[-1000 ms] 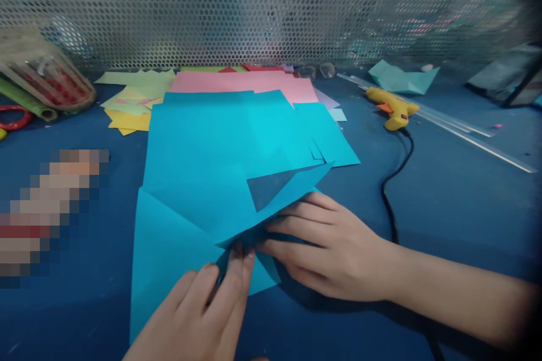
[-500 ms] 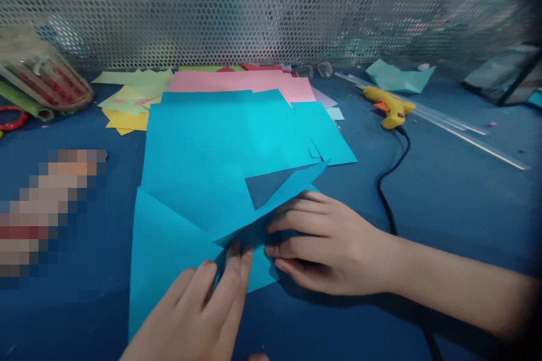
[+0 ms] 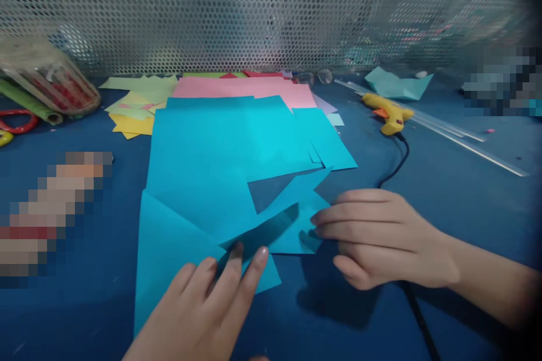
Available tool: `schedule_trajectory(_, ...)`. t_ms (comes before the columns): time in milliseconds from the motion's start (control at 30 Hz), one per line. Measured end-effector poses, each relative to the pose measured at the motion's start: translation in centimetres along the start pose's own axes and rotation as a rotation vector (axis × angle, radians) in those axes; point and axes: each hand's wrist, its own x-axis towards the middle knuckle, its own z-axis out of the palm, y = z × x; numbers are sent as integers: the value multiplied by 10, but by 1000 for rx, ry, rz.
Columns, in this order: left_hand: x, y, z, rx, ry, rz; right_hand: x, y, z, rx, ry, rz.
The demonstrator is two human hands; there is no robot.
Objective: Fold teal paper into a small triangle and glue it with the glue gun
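A large bright blue paper sheet (image 3: 199, 192) lies partly folded on the blue table, with a raised flap along its near edge. My left hand (image 3: 203, 310) rests on the sheet's near part, fingers stretched out flat and pressing the fold. My right hand (image 3: 381, 237) is at the sheet's right corner, fingers straight and held together. Its fingertips touch the edge of a small blue flap (image 3: 296, 225). I cannot make out whether the thumb pinches that flap.
More blue sheets (image 3: 326, 138), pink paper (image 3: 245, 87) and yellow-green papers (image 3: 135, 101) lie behind. A yellow glue gun (image 3: 387, 113) with a black cord (image 3: 402, 152) sits right, by clear sticks (image 3: 466, 135). Red scissors (image 3: 17, 121) and a plastic bag (image 3: 46, 79) are left. A perforated metal wall (image 3: 271, 11) stands behind.
My right hand has slid right, off the fold's middle to the flap's right corner, uncovering the small flap. My left hand's fingers have spread slightly and stay on the fold.
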Motion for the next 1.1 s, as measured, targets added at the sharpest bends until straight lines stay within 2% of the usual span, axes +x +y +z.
schedule_trajectory(67,-1,0,2,-19,14,-28,1,-1,-1,-123,145,11)
schedule_trajectory(133,-3,0,5,-59,40,-53,6,-2,2,-204,260,108)
schedule_trajectory(167,-4,1,6,-82,55,-62,8,-2,4,-233,271,168)
schedule_trajectory(300,-7,1,11,-161,150,-97,14,3,14,-257,158,343)
schedule_trajectory(433,-8,-1,11,-259,291,-75,15,2,12,-53,98,401)
schedule_trajectory(533,-10,-4,9,-339,362,-19,22,-9,4,121,107,673)
schedule_trajectory(633,-13,-6,6,-353,346,-57,30,-20,-3,336,68,986)
schedule_trajectory(733,-12,-9,7,-376,248,-109,32,-22,-6,644,-125,1152)
schedule_trajectory(800,-11,-13,8,-442,180,-131,30,-20,-6,839,-306,1173)
schedule_trajectory(867,-9,-16,11,-523,145,-123,27,-16,-7,884,-378,1160)
schedule_trajectory(1000,-6,-20,12,-714,152,-51,22,-10,-5,659,-232,1138)
schedule_trajectory(1100,-6,-19,8,-853,130,-53,21,-6,-1,686,-153,1156)
